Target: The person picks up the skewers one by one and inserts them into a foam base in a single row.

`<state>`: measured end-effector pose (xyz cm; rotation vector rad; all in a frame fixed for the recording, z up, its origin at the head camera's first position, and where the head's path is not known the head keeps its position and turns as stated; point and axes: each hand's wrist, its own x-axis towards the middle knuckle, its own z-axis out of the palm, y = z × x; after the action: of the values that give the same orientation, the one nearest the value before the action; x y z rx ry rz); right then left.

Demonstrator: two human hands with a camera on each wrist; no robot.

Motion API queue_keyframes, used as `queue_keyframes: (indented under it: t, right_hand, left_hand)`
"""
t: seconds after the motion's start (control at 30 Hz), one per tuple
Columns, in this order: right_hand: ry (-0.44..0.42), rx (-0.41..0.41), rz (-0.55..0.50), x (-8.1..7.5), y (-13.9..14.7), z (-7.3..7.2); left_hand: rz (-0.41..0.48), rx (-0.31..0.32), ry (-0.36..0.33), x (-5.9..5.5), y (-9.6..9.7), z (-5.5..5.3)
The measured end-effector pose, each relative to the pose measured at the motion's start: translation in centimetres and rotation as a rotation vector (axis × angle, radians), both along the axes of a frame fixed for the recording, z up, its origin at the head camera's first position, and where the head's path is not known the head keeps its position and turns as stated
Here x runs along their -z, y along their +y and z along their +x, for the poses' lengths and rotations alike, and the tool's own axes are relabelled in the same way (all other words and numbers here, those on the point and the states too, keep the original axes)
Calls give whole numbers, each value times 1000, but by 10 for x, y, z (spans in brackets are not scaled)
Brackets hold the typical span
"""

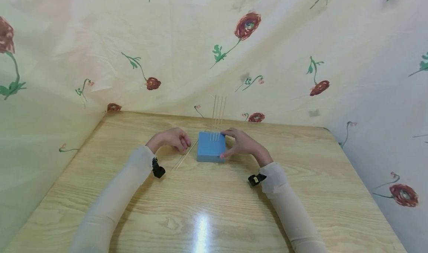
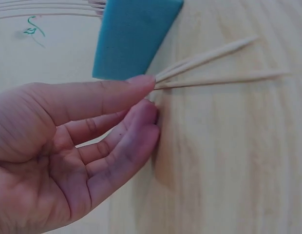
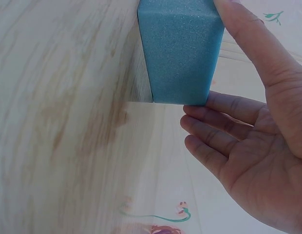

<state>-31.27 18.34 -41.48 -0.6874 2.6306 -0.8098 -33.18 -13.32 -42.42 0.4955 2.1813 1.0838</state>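
Observation:
A blue foam block [image 1: 211,149] sits on the table with several thin wooden skewers [image 1: 223,112] standing upright in its rear part. My right hand [image 1: 243,143] steadies it from the right: the thumb is at the near corner, the fingertips at the far one. Left of the block, my left hand [image 1: 174,139] pinches a few loose skewers [image 2: 209,58] between thumb and fingers. Their tapered ends spread apart in the left wrist view and slant toward the near left in the head view. The right wrist view shows the block's plain side [image 3: 182,58] between thumb and fingers.
The wood-grain table [image 1: 230,208] reaches back to a flower-patterned cloth [image 1: 187,59], which also hangs at both sides. Behind the block, the upright skewers stand close to the cloth. A dark wrist camera [image 1: 158,168] sits on the left wrist, another [image 1: 256,179] on the right.

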Motion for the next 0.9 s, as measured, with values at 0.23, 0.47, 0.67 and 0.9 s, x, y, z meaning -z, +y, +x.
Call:
queue_keyframes:
  t: [0.23, 0.47, 0.67, 0.9]
  right_hand:
    - [8, 2, -2, -3, 0, -1]
    - [0, 3, -5, -1, 0, 0]
    - [1, 6, -17, 0, 1, 0]
    - [11, -5, -2, 2, 1, -2]
  left_hand:
    - [11, -11, -6, 2, 0, -1]
    - [10, -23, -38, 1, 1, 1]
    - [12, -35, -44, 0, 2, 3]
    - [-5, -27, -32, 1, -2, 3]
